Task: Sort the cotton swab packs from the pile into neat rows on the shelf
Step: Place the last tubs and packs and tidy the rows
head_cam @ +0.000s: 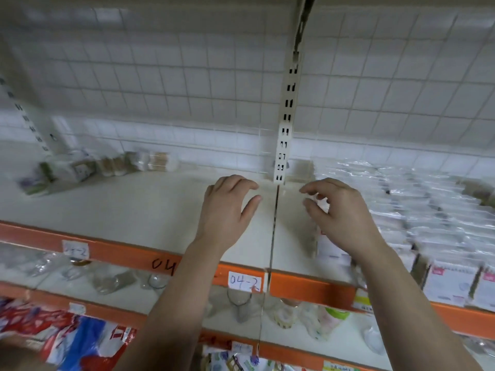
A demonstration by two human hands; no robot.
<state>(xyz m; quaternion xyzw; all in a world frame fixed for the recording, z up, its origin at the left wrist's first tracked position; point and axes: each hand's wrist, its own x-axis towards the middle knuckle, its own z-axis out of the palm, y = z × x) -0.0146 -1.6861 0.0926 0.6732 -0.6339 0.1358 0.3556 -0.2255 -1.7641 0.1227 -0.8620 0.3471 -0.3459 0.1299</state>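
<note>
Our left hand [227, 207] hovers over the shelf [134, 210], fingers loosely apart, holding nothing. Our right hand [340, 210] curls beside the swab packs [428, 210]; we cannot tell whether it grips one.

Beyond the left hand [227, 207] and the right hand [340, 210], a white back wall [187, 76] crossed by thin grey grid lines; tiles or wire mesh, not clear. Between the two hands and further back, a cream metal upright post with pairs of black slots [285, 124]. Under both hands, a flat cream shelf board [120, 215], with a narrow dark seam [273, 231] between them. Below the wrists, an orange metal front rail [308, 287] carrying a white paper label marked "04-2" [244, 281]. Lower still, a second orange-edged shelf level [107, 309]. Far left of the left hand, another slotted upright [24, 113], blurred. Pale, even light everywhere.
</note>
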